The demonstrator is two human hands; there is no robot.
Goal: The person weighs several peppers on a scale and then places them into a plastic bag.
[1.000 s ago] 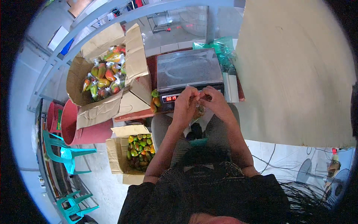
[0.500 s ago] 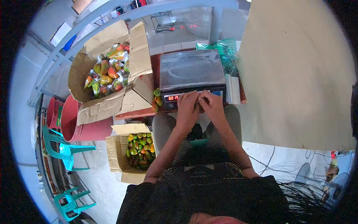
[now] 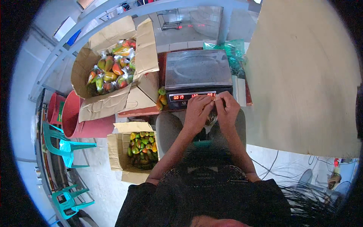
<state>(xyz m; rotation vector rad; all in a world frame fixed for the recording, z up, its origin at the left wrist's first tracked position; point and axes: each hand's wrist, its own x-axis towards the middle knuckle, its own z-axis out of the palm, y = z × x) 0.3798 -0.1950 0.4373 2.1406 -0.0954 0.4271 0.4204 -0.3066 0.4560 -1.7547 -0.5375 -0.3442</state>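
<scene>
concrete floor, digital scale (image 3: 198,70) just beyond our hands. left hand (image 3: 197,112) and right hand (image 3: 227,109) pinch a small clear bag (image 3: 211,118) between them; likely light, soft, slippery, best held at its neck.

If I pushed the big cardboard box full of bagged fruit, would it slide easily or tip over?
The cardboard box probably feels heavy: it is piled with bagged fruit. It looks wide and low, so tipping seems unlikely. Its open flaps look bent and soft, so they would likely fold if grabbed.

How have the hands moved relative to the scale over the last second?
Yes. Both the left hand and right hand dropped from over the scale platform to below its display.
</scene>
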